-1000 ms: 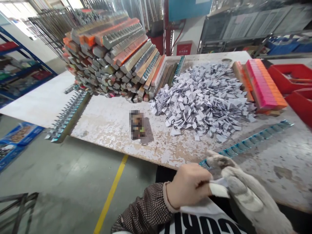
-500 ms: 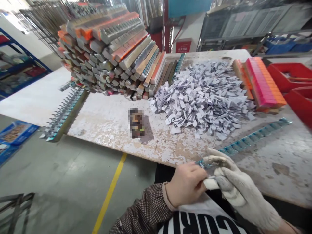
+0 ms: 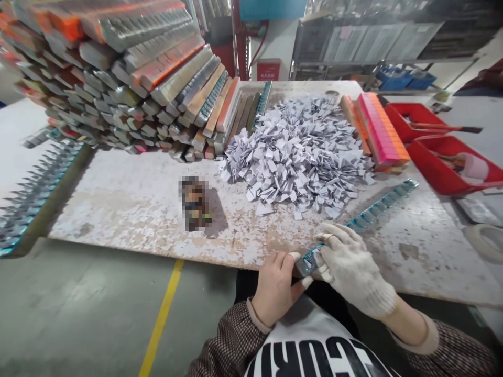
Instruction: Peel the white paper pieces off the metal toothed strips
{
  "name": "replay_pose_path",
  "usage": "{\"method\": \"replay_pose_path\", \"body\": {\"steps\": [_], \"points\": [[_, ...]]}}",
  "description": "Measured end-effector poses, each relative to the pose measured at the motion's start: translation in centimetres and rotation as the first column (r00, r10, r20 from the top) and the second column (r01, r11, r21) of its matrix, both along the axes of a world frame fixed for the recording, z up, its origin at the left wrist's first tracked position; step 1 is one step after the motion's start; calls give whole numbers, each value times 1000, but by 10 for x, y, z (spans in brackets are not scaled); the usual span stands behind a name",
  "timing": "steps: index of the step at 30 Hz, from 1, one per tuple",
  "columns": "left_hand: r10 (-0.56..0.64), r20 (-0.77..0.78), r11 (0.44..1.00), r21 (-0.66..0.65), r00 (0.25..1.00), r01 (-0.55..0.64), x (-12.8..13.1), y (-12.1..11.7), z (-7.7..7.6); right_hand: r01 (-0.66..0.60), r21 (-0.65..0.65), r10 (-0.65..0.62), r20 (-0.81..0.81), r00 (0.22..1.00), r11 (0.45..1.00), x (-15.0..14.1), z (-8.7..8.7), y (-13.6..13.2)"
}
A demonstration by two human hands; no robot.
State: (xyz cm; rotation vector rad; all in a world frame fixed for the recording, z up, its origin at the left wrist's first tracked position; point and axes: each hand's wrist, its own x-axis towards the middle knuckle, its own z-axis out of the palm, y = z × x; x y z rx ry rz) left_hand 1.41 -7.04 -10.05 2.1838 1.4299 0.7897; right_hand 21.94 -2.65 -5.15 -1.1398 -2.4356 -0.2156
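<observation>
A long strip of small blue-green pieces (image 3: 369,215) lies slantwise on the worn white table (image 3: 141,199), its near end at the front edge. My bare left hand (image 3: 276,285) pinches that near end with thumb and fingers. My right hand (image 3: 351,267), in a white knit glove, curls over the same end from the right and holds it. A large heap of small folded white paper pieces (image 3: 298,152) sits just beyond the strip.
A tall stack of long bars (image 3: 129,78) fills the table's back left. Pink and orange blocks (image 3: 379,128) lie at the back right, with red trays (image 3: 440,167) beside them. A spiked strip (image 3: 35,193) runs along the left edge. A small blurred object (image 3: 194,203) stands mid-table.
Both hands have moved up from my lap to the table's edge. The white piece they were pinching no longer shows, and they now grip the strip's near end. The view has shifted right.
</observation>
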Motion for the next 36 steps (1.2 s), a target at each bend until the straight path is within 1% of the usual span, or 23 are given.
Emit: {"method": "replay_pose_path", "body": {"steps": [4, 7, 11, 13, 15, 16, 17, 18, 20, 21, 23, 25, 28, 30, 32, 34, 35, 36], "points": [[19, 6, 1000, 10, 1000, -19, 0, 1, 0, 45, -65, -41, 56, 998, 997, -6, 6, 4], [4, 10, 1000, -3, 1000, -4, 0, 1, -1, 3, -134, 4, 53, 999, 991, -5, 2, 9], [-24, 27, 999, -23, 999, 25, -6, 3, 0, -58, -175, 50, -50, 998, 983, 1, -10, 11], [-102, 63, 992, -61, 993, 106, -14, 9, 5, -64, -169, 47, -106, 993, 983, 3, -15, 11], [-150, 67, 984, -92, 986, 155, -25, 22, 13, -80, -169, 57, -138, 989, 982, 4, -19, 10], [-134, 36, 986, -97, 990, 137, -30, 32, 18, -89, -172, 64, -146, 987, 981, 5, -19, 10], [-82, -23, 993, -92, 996, 79, -35, 44, 23, -99, -176, 72, -152, 986, 979, 5, -19, 10], [-7, -106, 997, -80, 994, -2, -39, 57, 28, -114, -181, 84, -162, 983, 977, 5, -19, 10], [125, -277, 987, -60, 953, -147, -45, 86, 35, -145, -183, 106, -209, 972, 972, 7, -16, 10], [159, -333, 979, -72, 929, -193, -46, 100, 37, -154, -185, 107, -239, 965, 971, 9, -13, 10], [181, -370, 969, -89, 911, -229, -48, 123, 38, -147, -174, 89, -306, 948, 974, 14, -9, 10], [176, -356, 967, -110, 918, -228, -48, 137, 36, -111, -157, 48, -356, 933, 981, 21, -4, 10], [158, -290, 968, -143, 944, -206, -46, 140, 35, -63, -144, 3, -384, 924, 988, 29, -2, 12], [124, -211, 971, -173, 970, -162, -41, 132, 37, -28, -132, -26, -391, 920, 991, 31, -3, 15], [70, -117, 975, -204, 991, -92, -32, 118, 42, 17, -110, -59, -391, 919, 994, 28, -3, 20], [-8, 92, 967, -252, 996, 31, -20, 100, 48, 43, -103, -80, -392, 916, 994, 23, -2, 25], [-45, 255, 954, -275, 966, 117, -14, 91, 51, 27, -113, -70, -398, 915, 993, 19, -1, 26], [-68, 409, 936, -290, 910, 200, -8, 82, 54, -14, -140, -46, -418, 907, 990, 16, 1, 27]]}}
